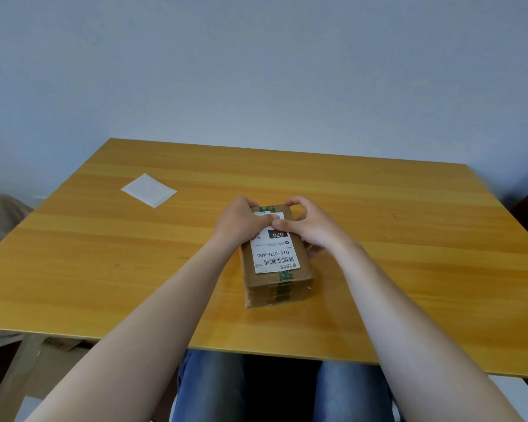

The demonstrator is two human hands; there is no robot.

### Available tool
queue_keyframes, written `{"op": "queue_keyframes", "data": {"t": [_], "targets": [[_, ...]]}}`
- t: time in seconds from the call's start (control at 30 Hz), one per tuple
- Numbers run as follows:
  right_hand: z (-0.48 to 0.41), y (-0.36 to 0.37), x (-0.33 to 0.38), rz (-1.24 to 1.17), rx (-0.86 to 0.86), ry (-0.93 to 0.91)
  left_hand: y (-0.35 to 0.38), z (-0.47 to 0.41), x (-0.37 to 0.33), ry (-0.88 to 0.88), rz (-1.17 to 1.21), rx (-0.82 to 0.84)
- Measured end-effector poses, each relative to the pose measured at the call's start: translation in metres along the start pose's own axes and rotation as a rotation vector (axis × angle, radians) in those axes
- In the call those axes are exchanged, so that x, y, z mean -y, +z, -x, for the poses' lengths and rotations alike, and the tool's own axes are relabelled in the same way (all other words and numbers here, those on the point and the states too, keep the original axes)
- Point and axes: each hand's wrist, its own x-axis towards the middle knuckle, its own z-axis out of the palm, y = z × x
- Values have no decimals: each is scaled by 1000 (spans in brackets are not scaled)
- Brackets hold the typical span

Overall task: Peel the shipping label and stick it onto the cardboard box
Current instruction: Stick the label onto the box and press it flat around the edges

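A label point(275, 249) is pressed onto the top of a box point(279, 289) near the middle of a table point(409, 239), with both hands brought together at the box's far end. The label lies flat on the top face, its print upside down to the wearer. The peeling appears done, and smoothing is judged to be the step in hand. For a clean result, the thumbs are best drawn outward from the centre toward the edges and corners with firm, even pressure. That way air is driven out and no crease is set, while the box is steadied by the curled fingers. A corner left lifted could be snagged later. The left hand point(240, 219) is wrapped over the far left corner of the box, its fingers curled down the side and its thumb laid across the far part of the label. The right hand point(310, 228) is hooked over the far right edge, its index finger arched above the rim. Its thumb tip is set on the label just beside the left thumb. Both forearms are stretched forward from the near table edge and converge on the box. A white sheet point(149, 190), possibly the backing, lies well apart at the far left.
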Motion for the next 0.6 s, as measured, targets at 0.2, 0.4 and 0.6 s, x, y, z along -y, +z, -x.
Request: {"op": "queue_keyframes", "data": {"t": [0.2, 0.4, 0.6], "targets": [[-7, -1, 2, -8, -76, -9, -1, -10, -10, -25, -101, 16], [-14, -3, 2, -45, -84, -10, -2, -17, -14, -60, -94, 49], [-13, -1, 4, -5, -112, -7, -2, -17, -9, -24, 23, 61]]}}
